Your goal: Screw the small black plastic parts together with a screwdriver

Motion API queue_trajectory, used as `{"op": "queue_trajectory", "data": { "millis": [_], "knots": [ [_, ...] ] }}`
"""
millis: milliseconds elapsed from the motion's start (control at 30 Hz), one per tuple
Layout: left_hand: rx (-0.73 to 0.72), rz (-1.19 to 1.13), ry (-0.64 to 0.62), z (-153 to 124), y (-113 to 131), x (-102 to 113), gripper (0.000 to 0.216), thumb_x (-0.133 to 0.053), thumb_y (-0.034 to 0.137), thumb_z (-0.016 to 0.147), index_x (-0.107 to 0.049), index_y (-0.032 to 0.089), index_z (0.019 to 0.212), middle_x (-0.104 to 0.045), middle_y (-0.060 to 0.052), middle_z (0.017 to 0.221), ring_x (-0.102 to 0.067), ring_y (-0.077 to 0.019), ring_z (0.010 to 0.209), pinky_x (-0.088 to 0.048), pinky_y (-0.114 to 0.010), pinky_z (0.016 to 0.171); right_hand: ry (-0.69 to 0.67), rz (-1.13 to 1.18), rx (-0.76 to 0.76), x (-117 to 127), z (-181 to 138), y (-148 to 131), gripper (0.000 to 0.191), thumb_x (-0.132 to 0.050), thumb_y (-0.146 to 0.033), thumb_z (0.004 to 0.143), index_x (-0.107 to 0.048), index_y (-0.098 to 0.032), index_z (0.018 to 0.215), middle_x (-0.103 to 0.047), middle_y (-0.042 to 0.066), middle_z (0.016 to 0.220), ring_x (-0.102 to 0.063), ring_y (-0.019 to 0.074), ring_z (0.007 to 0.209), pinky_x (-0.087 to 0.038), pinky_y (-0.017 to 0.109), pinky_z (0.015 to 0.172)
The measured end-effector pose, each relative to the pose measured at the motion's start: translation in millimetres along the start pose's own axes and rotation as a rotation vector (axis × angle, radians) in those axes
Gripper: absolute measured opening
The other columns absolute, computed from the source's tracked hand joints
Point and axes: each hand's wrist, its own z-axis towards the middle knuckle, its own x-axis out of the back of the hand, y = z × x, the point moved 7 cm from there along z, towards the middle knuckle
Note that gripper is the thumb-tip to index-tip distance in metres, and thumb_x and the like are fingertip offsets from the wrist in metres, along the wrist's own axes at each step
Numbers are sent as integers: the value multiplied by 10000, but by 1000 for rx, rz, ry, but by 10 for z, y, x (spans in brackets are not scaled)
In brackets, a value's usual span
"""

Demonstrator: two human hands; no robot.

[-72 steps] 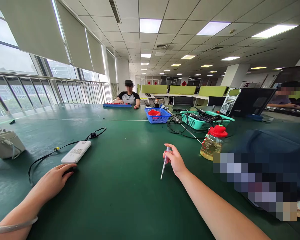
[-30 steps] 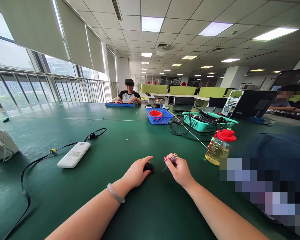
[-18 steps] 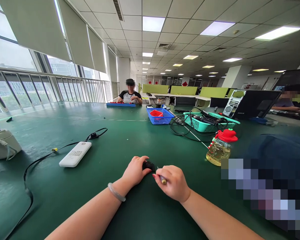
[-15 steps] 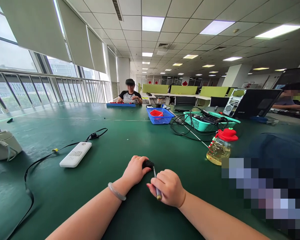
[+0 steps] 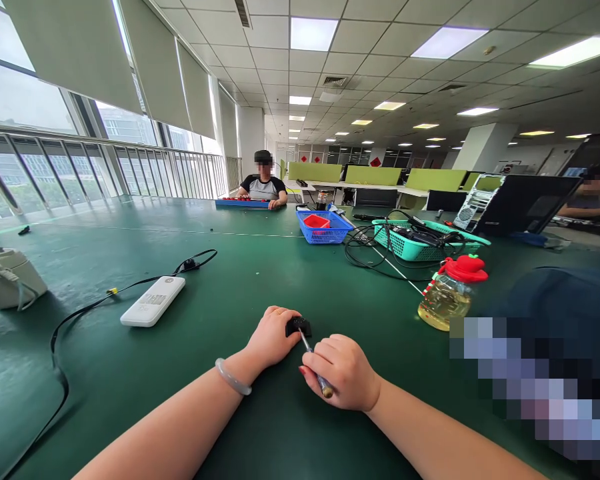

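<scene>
My left hand (image 5: pixel 275 335), with a pale bangle on its wrist, grips a small black object (image 5: pixel 300 325) against the green table (image 5: pixel 245 427). What kind of object it is I cannot make out, since the fingers cover its left part. My right hand (image 5: pixel 343 370) is closed round the handle of a screwdriver (image 5: pixel 324 385). Its thin metal shaft points away from me, and the tip meets the near side of the black object.
To the left lie a white power bank (image 5: pixel 154 301), a black cord (image 5: pixel 60 333) and a beige case (image 5: pixel 10 277). A bottle with a red lid (image 5: pixel 453 293) stands at right. Behind are a blue basket (image 5: pixel 325 233) and a green basket of cables (image 5: pixel 410 248). Another person (image 5: pixel 263 183) sits opposite.
The screwdriver has become more slanted, its tip shifting left onto the near side of the black object. The black object has turned and shows more of itself. The view has tilted slightly.
</scene>
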Motion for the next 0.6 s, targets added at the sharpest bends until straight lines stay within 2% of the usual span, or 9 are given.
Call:
{"op": "queue_trajectory", "data": {
  "millis": [133,433,600],
  "knots": [
    [0,-11,-3,1,-4,-6,328,-626,188,748,-681,205,1070,-703,-54,1091,-533,-268,1144,-422,-409,1038,-24,-2,-43,-32,-1,38,232,-475,-188,885,-580,-208,678,-485,-8,553,-388,129,494,-259,297,522],
    [15,-27,-11,-2,-29,-25,305,-621,203,755,-679,219,1054,-700,-42,1093,-518,-272,1156,-421,-416,1040,28,41,-72,0,-6,72,243,-469,-196,914,-577,-183,696,-487,-14,563,-389,121,501,-249,294,532],
    [12,-8,-12,-4,-29,-30,307,-623,206,752,-672,214,1055,-697,-43,1097,-511,-277,1155,-413,-425,1043,-51,76,-102,-105,-53,90,224,-474,-214,924,-584,-173,732,-527,-14,561,-409,114,485,-243,285,533]
  ]
}}
